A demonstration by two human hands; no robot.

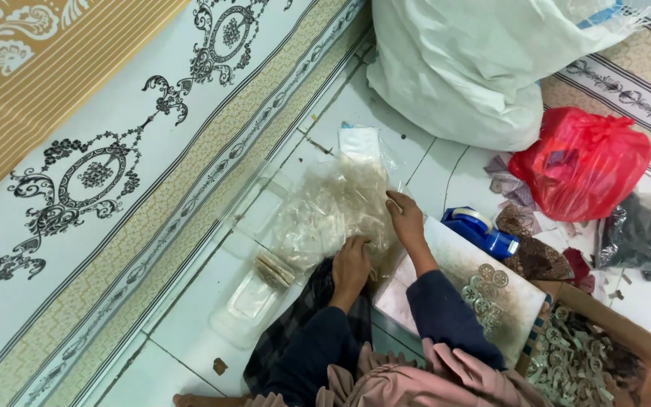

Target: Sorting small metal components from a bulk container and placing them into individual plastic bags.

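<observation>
A heap of clear plastic pouches (333, 207) lies on the white tiled floor (190, 316) in front of me. My left hand (351, 264) rests on the near edge of the heap, fingers curled into the plastic. My right hand (405, 218) reaches into its right side, fingers bent among the pouches. Whether either hand grips a pouch I cannot tell. Both arms wear dark blue sleeves. A white board (453, 264) with several round metal ornaments (485, 290) lies under my right forearm.
A patterned mat (114, 151) covers the left. A big white sack (476, 68), a red plastic bag (585, 162), a dark bag (649, 234) and a blue tape dispenser (484, 230) stand at the right. A box of metal ornaments (574, 362) sits lower right.
</observation>
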